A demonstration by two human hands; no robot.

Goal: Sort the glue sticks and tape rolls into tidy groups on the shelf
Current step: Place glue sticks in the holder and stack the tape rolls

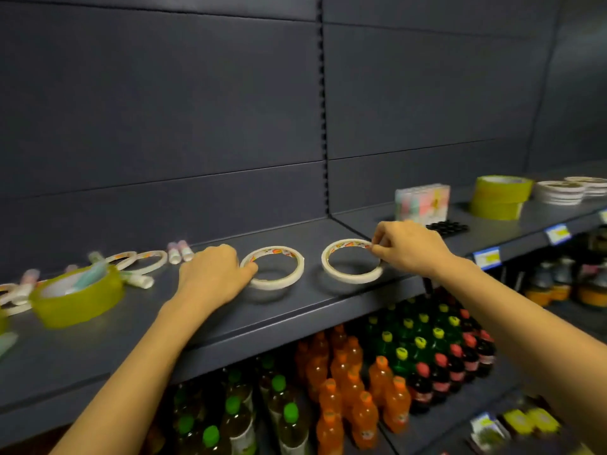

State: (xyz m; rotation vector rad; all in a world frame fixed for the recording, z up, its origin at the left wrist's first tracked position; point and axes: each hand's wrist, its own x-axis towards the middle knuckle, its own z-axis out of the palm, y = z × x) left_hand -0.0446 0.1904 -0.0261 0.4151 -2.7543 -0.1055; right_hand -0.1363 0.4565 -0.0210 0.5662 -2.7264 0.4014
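Fingers point(247, 271) of left hand point(210, 274): curled over the 9 o'clock rim of the left white tape roll point(274, 284), gripping it; thumb hidden under the hand.
Fingers of right hand point(410, 247): bent, thumb and fingertips pinching the 2 o'clock rim of the right white tape roll point(348, 278).
Task rolls: both lie flat on the grey shelf point(295, 311), side by side and apart, the right one at 3 o'clock of the left.
Hard to make out: the glue sticks at 9 o'clock of the left hand are blurred; two point(180, 251) stand out at 11 o'clock, the rest cannot be counted. One seems to lie inside the green tape roll point(78, 302), and a second green item is cut off at the left edge.
Thin white rolls point(141, 260): two overlapping between the glue sticks, more blurred at far 9 o'clock.
Green tape stack point(499, 196): two rolls, at 2 o'clock of the right hand.
White roll stacks point(558, 192): two, the farther one cut off by the right edge.
Pastel pack point(422, 203): one, at 12 o'clock of the right hand, contents unclear; a black item point(447, 227) lies just beside it.
Price tags point(487, 258): two readable as tags, print illegible.
Bottles point(348, 389): orange, green and dark rows on the lower shelf, partly hidden by both forearms.
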